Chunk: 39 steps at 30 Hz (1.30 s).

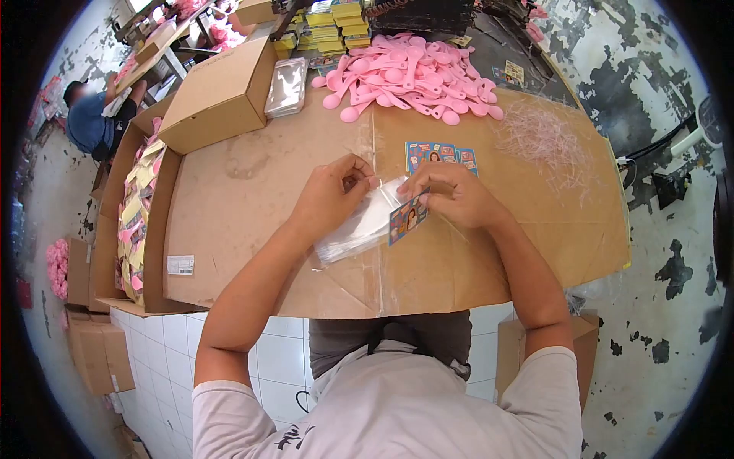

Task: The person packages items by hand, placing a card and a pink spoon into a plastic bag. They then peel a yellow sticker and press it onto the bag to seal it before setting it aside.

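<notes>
My right hand (456,195) pinches a small blue printed card (408,219) between thumb and fingers, tilted over the right edge of a stack of clear plastic bags (355,232). With thumb and forefinger pressed together, my left hand (334,195) grips the upper edge of the top bag. The bags lie flat on the cardboard-covered table (252,222). Just beyond my right hand is a pile of similar blue cards (432,152). Farther back, a heap of pink plastic scoops (413,76) spreads over the table.
Clear plastic scraps (547,145) lie at the right. A closed carton (218,92) and a pack of clear bags (287,86) stand back left, beside an open box of packed pink items (138,222). Card stacks (329,27) are behind. Another person (95,118) sits far left.
</notes>
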### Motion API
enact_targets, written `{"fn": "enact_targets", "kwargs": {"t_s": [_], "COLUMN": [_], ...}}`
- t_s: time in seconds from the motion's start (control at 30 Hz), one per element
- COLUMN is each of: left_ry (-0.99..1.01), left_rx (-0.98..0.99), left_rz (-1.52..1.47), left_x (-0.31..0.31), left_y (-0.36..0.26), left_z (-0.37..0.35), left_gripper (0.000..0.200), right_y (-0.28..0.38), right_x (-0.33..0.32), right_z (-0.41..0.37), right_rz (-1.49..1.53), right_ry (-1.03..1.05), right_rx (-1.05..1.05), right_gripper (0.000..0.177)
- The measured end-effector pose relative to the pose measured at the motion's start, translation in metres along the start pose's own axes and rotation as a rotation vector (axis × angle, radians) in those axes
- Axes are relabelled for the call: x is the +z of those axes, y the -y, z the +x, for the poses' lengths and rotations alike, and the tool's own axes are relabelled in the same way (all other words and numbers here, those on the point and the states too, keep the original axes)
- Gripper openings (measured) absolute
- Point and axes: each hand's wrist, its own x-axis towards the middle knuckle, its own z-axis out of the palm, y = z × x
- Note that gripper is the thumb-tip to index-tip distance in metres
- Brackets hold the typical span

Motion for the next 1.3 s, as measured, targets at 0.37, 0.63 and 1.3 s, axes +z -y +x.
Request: {"fn": "enact_targets", "kwargs": {"t_s": [0.37,0.63,1.3], "left_ry": [-0.197,-0.051,-0.03], "left_rx": [-0.051,-0.052,-0.064], "left_rz": [-0.532,-0.509,-0.429], "left_x": [-0.022,-0.008,-0.005], "left_y": [-0.02,-0.021,-0.028], "left_z": [0.006,0.0,-0.004], "left_gripper": [0.039,0.053,0.053], "right_y": [-0.006,0.008,0.0], "right_x": [-0.012,-0.007,-0.006], "right_z": [0.0,0.011,0.006], "right_rz": [0.059,0.215,0.167], "right_ry": [-0.508,-0.592,-0.563], "right_rx": [0.22,0.227,0.091], "right_gripper": [0.011,0.02,0.022]}}
